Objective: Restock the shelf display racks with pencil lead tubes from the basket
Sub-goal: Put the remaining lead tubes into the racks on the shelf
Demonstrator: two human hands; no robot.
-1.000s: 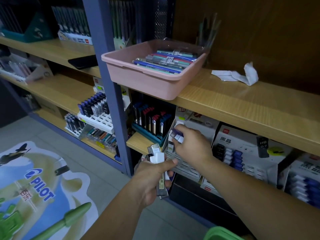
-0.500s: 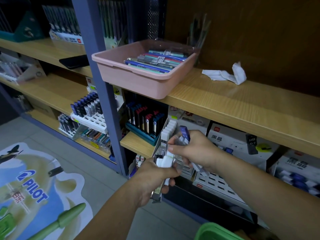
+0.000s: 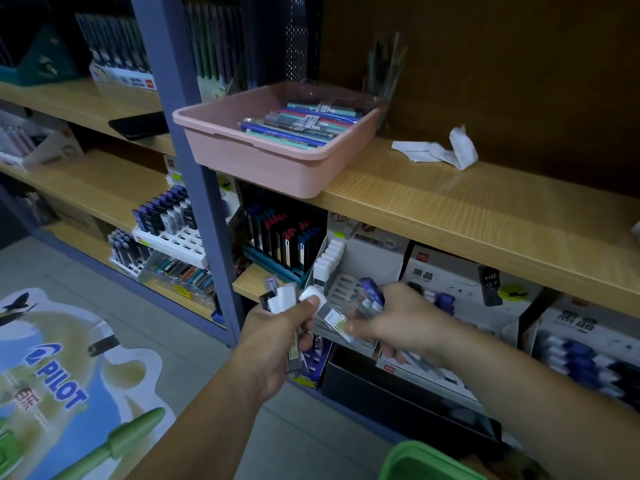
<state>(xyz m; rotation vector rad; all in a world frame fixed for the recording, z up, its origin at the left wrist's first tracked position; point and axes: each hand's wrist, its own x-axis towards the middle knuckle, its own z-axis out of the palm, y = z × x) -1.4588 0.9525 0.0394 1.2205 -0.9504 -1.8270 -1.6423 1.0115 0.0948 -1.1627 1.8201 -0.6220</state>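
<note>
My left hand grips a bundle of pencil lead tubes with white caps, held upright in front of the lower shelf. My right hand holds a blue-capped lead tube and pinches the lower end of a white-capped tube that sticks out of the left hand's bundle. Just behind the hands stands a white slotted display rack with a row of white-capped tubes along its left side. A green basket rim shows at the bottom edge.
A pink tray of pens overhangs the wooden shelf above the hands, beside a crumpled white paper. A blue upright post stands left. More lead racks fill the lower shelf right. A Pilot floor display lies lower left.
My right hand came back from the rack toward my left hand, now carrying a blue-capped tube and pinching a white-capped tube from the bundle. The view shifted slightly.
</note>
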